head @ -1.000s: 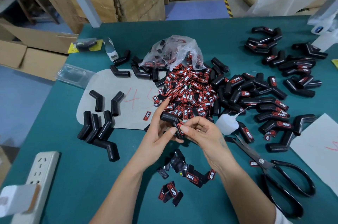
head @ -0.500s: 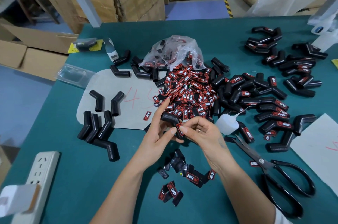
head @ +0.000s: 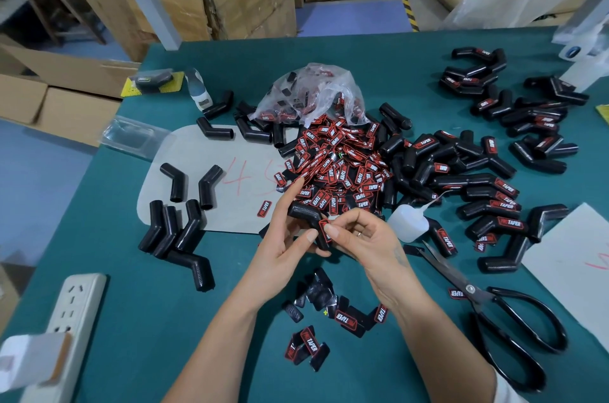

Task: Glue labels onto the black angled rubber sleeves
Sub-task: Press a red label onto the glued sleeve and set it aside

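In the head view, the step in hand looks like seating a label: the left hand (head: 283, 238) grips a black angled rubber sleeve (head: 308, 216) just in front of the heap of red-and-black labels (head: 336, 168) on the teal surface (head: 131, 271). The right hand (head: 359, 234) pinches a red-and-black label (head: 324, 231) against the sleeve, fingers curled. Next probably comes pressing it flat and square.
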The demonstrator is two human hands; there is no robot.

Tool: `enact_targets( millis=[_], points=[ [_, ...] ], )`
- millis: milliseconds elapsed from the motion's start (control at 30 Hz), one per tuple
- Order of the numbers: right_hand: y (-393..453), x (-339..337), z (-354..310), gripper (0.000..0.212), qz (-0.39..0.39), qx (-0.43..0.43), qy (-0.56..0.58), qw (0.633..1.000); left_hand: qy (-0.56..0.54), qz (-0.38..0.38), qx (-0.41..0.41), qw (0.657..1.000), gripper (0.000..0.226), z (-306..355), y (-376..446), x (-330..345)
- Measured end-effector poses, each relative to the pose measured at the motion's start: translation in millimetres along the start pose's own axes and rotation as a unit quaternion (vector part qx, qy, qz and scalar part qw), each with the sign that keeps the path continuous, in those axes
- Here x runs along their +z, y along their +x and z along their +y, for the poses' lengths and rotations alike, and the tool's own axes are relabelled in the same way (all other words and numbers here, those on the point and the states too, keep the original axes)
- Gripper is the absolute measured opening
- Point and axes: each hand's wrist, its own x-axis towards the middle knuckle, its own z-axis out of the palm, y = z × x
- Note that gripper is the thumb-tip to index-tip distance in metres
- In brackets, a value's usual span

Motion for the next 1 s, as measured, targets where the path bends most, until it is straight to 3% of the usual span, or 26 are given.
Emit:
enact_targets(
  millis=[1000],
  points=[
    [0.5,1.5,6.0,0.011,0.012,-0.018,-0.007,1.0,0.022,-0.009,0.022,0.999,0.071,-1.8,0.8,-2.5]
  ],
)
